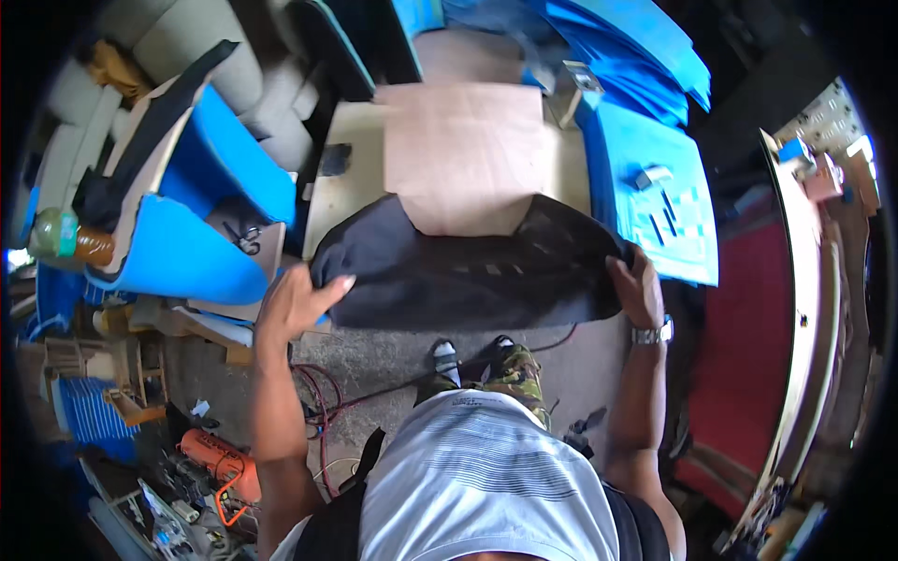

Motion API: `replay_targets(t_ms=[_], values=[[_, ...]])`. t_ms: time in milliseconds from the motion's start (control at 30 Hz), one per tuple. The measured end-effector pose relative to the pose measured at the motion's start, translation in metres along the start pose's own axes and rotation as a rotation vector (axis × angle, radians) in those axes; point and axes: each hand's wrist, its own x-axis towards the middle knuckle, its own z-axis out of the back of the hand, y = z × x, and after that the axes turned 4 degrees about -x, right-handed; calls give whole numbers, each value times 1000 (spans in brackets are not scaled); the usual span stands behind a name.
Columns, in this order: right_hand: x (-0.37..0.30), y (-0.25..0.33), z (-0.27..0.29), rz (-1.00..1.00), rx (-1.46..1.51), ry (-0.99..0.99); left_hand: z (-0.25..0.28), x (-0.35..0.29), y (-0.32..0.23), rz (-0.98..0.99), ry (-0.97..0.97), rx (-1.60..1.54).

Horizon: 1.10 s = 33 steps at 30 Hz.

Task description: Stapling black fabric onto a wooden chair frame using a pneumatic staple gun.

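My left hand (297, 304) grips the left end of a wide black cloth (477, 285), with the thumb lying on top of it. The opposite end is pinched between the thumb and fingers of my right hand (638, 290), which has a metal watch on the wrist. Stretched between both hands, the cloth has a curved upper edge and hangs at the near side of the worktable. A beige panel (465, 136) lies just beyond, its lower part bordered by the black cloth. Whether the two are joined I cannot tell.
Left stands a blue foam-covered chair frame (192, 243) with scissors (248, 240) inside and a bottle (58, 234) beside it. A blue padded piece (650, 187) bears dark sticks at right. Red hose (323, 383) and an orange compressor tank (220, 458) lie on the floor.
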Motion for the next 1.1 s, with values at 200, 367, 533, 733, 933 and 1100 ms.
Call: replay_targets(t_ms=[200,367,533,733,933,1100], values=[[113,-13,-5,634,-320,-68,39,86,-42,-269,-217,184],[169,46,7,81,-311,163,46,133,-80,-551,-59,415],[203,54,15,858,-356,-217,48,150,-107,-450,11,622],[205,67,42,921,-30,448,63,162,-140,-434,201,527],[199,61,36,852,-305,473,80,197,-112,-541,329,450],[206,60,34,888,-258,548,78,201,-82,-550,312,351]])
